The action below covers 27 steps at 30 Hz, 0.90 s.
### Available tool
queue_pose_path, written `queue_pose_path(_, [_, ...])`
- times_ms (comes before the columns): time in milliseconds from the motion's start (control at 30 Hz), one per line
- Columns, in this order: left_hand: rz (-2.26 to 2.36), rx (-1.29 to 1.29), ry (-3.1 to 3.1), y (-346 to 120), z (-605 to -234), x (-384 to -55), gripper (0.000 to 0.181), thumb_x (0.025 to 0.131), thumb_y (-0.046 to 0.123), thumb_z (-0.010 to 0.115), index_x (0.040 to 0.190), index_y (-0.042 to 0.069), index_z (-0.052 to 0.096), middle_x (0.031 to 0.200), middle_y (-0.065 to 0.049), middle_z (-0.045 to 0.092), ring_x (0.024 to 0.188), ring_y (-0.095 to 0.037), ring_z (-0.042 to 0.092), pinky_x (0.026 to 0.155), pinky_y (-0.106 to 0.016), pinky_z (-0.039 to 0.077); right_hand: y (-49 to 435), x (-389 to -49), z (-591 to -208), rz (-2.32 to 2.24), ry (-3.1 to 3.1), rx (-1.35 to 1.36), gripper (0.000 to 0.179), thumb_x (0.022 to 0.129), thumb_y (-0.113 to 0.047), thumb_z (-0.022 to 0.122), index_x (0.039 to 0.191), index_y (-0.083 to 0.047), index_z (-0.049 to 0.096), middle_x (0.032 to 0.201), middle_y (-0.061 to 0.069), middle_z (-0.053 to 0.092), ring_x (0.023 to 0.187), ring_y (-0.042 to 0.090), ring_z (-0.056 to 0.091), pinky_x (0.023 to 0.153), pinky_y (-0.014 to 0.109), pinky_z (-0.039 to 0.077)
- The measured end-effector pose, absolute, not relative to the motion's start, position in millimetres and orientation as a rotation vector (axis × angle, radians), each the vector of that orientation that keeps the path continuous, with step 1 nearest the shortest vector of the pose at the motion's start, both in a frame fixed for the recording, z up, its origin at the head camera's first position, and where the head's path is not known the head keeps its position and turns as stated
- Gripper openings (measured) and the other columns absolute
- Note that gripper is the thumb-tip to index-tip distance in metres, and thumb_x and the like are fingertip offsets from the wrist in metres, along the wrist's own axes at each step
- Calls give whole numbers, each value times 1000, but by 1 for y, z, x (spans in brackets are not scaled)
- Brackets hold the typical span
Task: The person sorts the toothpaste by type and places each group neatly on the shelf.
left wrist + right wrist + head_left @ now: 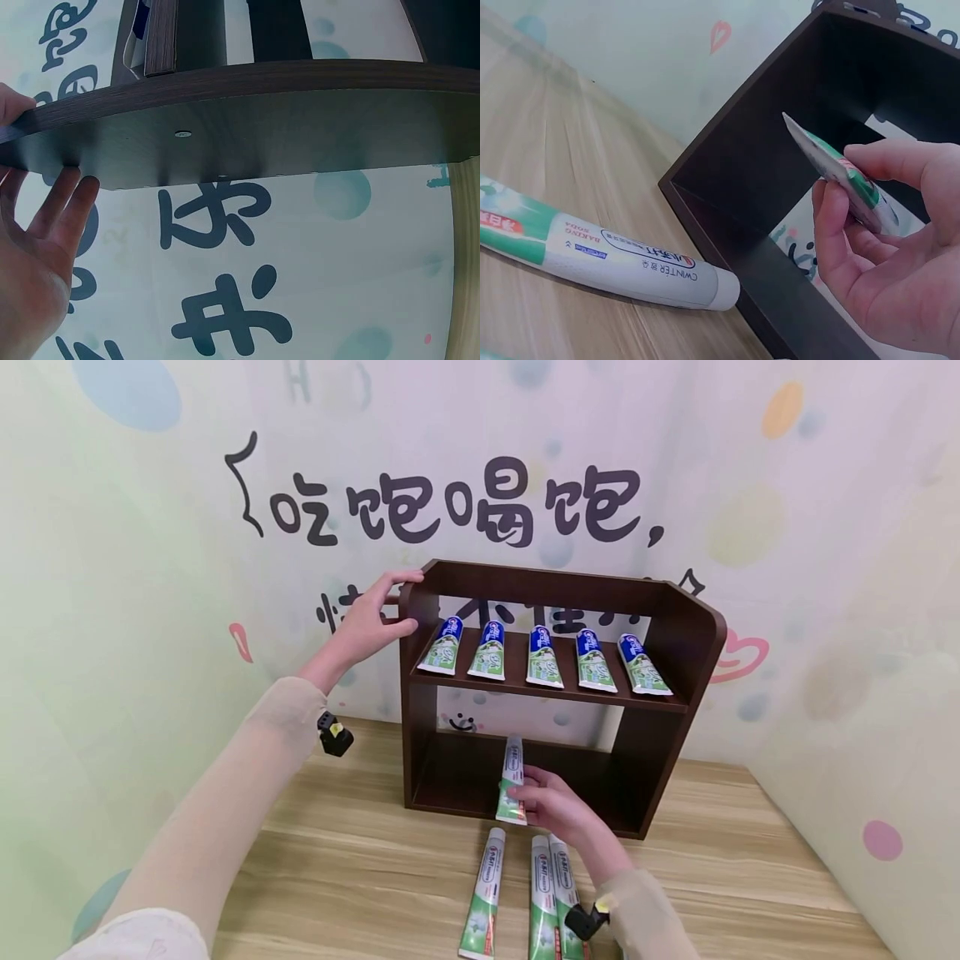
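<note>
My left hand grips the left side panel of a dark brown two-tier shelf. In the left wrist view its thumb is at the panel's front edge and its fingertips lie at the back edge. With my right hand I pinch a white-and-green toothpaste tube between thumb and fingers. The tube stands tilted, cap end up, at the front of the lower tier. In the right wrist view its flat crimped end points up and left.
Five blue-capped green-and-white toothpaste tubes lie in a row on the upper tier. More white-and-green tubes lie on the wooden table before the shelf, partly under my right forearm. A printed curtain wall stands behind.
</note>
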State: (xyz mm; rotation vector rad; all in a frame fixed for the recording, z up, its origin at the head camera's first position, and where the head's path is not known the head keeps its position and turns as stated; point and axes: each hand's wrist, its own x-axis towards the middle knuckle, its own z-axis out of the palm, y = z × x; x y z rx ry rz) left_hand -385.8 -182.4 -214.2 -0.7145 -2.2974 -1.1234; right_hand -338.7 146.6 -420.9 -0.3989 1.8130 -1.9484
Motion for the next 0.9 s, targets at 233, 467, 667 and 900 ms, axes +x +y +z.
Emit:
queue_pose_path(233, [-1125,-711,-2302,-182,-214,-386,57,91,14,65,142,25,44,157,4,40,130,-34,50,99,-52,53,137,-345,-423,-1953,1792,-448,85,90,0,58,157,0,6,154,29,29,97,11,61,81,22,56])
queue_pose_path(467, [-1134,-721,-2298,-183,-215,-387,56,91,13,64,143,22,44,157,3,40,129,-36,50,99,-54,53,129,-350,-428,-1969,1791,-472,95,85,9,58,157,-2,-2,158,27,21,97,14,58,79,21,53])
queue_pose_path(667, [-1127,-722,-2297,-182,-216,-388,56,91,13,64,142,24,44,157,4,39,129,-34,50,99,-52,53,120,-355,-432,-1954,1903,-483,91,86,5,63,157,-2,7,146,30,40,99,15,62,87,26,55])
queue_pose_path(900, [-1129,-719,-2292,-182,-214,-387,57,91,14,65,142,26,44,157,4,40,129,-34,50,98,-52,54,104,-361,-441,-1967,2088,-498,85,86,1,67,156,-3,19,125,27,60,95,15,66,88,30,58])
